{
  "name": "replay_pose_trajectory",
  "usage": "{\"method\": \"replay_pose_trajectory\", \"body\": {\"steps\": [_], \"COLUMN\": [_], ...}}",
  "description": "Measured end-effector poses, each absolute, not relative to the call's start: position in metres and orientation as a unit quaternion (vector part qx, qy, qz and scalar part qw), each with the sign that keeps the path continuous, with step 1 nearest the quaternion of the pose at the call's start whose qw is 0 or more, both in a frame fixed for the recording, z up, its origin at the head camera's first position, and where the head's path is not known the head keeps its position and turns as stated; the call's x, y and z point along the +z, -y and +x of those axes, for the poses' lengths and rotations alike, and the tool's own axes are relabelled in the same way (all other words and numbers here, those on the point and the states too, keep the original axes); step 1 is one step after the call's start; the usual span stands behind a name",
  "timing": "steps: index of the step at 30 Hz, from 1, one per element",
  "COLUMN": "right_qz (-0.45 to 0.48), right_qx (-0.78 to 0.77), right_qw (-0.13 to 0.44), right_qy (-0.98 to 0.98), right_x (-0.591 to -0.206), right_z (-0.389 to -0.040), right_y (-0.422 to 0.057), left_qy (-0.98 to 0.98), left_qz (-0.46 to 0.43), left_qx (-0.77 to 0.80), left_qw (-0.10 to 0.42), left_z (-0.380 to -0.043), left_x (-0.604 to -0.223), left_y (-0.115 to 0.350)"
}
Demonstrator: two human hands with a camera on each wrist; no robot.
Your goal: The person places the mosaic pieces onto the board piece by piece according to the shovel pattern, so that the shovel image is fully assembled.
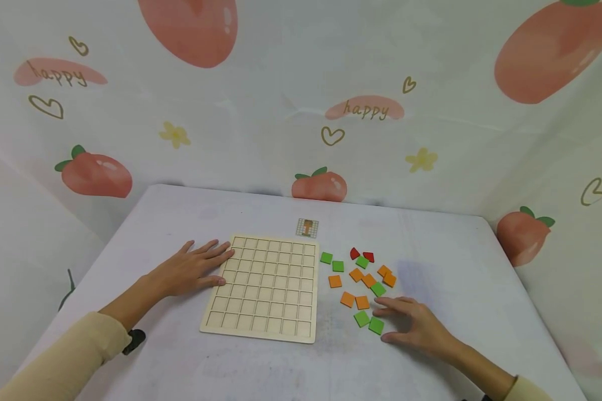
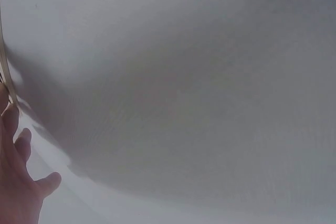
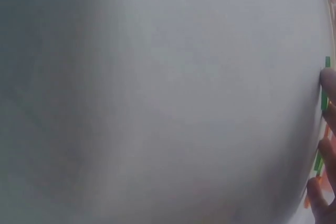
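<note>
A pale wooden board [image 1: 262, 308] with a grid of square recesses lies on the table. The left hand [image 1: 193, 269] has its fingers spread, the tips touching the board's left edge. In the left wrist view, that hand [image 2: 20, 177] shows beside the board's thin edge [image 2: 6, 72]. Right of the board, the right hand [image 1: 420, 329] hovers or rests with fingers apart beside a green square tile [image 1: 376, 326]; contact is unclear. In the right wrist view, only fingertips of the right hand [image 3: 328, 163] show at the frame's edge, near a green tile [image 3: 324, 98].
Several orange tiles [image 1: 348, 299] and more green tiles [image 1: 326, 258] are scattered right of the board. Two red curved-edge pieces [image 1: 354, 254] lie behind them. A small pattern card [image 1: 307, 228] sits beyond the board. White printed cloth [image 1: 261, 106] hangs behind the table.
</note>
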State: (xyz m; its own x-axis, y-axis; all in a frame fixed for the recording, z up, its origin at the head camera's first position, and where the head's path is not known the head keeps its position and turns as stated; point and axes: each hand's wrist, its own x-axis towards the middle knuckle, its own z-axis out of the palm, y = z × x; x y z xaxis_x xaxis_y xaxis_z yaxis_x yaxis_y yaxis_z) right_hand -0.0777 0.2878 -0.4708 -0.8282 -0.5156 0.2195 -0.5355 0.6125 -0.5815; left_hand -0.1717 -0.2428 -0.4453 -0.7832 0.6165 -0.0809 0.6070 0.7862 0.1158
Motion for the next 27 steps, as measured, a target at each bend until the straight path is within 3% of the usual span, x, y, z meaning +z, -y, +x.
{"method": "replay_pose_trajectory", "body": {"steps": [12,27], "right_qz": [0.306,0.304], "right_qx": [0.331,0.324], "right_qw": [0.058,0.059], "right_qy": [0.891,0.894], "right_x": [-0.4737,-0.4711], "right_z": [-0.0738,-0.0742], "right_y": [-0.2849,-0.2833], "left_qy": [-0.944,-0.943], "left_qz": [0.323,0.325], "left_qx": [0.041,0.046], "left_qw": [0.055,0.053], "left_z": [-0.1703,-0.1697], "left_x": [-0.4442,-0.4435], "left_y": [0.2421,0.2419]}}
